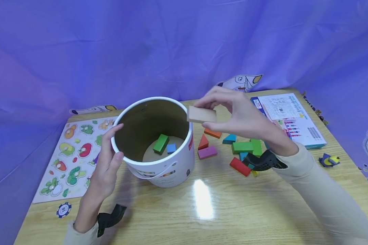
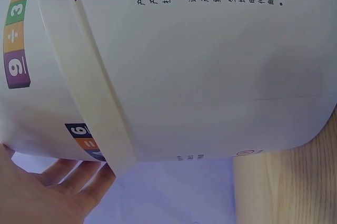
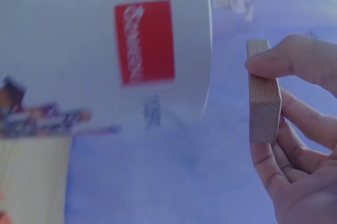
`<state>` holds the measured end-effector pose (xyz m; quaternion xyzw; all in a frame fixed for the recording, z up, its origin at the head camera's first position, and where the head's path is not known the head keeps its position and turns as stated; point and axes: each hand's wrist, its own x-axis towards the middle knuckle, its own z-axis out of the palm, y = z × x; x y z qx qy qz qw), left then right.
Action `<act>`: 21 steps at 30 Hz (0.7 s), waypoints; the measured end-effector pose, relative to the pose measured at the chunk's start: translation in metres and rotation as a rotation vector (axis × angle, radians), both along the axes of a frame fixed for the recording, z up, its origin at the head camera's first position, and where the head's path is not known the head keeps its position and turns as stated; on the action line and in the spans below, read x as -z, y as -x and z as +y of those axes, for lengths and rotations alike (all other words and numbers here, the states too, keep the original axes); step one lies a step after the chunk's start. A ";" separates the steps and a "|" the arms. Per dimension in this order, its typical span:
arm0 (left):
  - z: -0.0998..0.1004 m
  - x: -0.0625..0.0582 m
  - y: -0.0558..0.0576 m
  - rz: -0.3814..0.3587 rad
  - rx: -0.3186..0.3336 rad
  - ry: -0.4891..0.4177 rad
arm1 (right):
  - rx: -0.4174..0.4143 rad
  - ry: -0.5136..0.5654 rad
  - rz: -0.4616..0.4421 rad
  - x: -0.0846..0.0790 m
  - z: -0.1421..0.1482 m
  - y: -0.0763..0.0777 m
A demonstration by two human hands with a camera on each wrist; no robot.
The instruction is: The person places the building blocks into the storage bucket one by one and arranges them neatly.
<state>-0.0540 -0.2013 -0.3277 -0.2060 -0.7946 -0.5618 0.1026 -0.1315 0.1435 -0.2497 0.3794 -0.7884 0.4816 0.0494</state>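
A white bucket with a thin handle stands on the table, and a green block and a small blue block lie on its floor. My left hand holds the bucket's left side at the rim; in the left wrist view its fingers lie against the outer wall. Between thumb and fingers, my right hand pinches a plain wooden block just beside the bucket's right rim, above table height. The right wrist view shows this wooden block apart from the bucket wall.
Right of the bucket lie several coloured blocks, among them a purple block and a red block. A boxed set lies at the back right, a small blue-yellow toy near it. Left are a vegetable puzzle board and a round chip.
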 end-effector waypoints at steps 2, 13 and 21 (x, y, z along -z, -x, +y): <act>-0.001 0.000 0.000 0.002 0.002 -0.005 | -0.026 -0.015 0.028 -0.006 -0.014 0.001; -0.003 0.001 0.002 0.017 -0.004 0.034 | -0.128 -0.119 0.041 -0.019 -0.066 0.016; -0.005 0.003 0.002 -0.004 -0.032 0.060 | -0.143 -0.191 0.022 -0.017 -0.078 0.020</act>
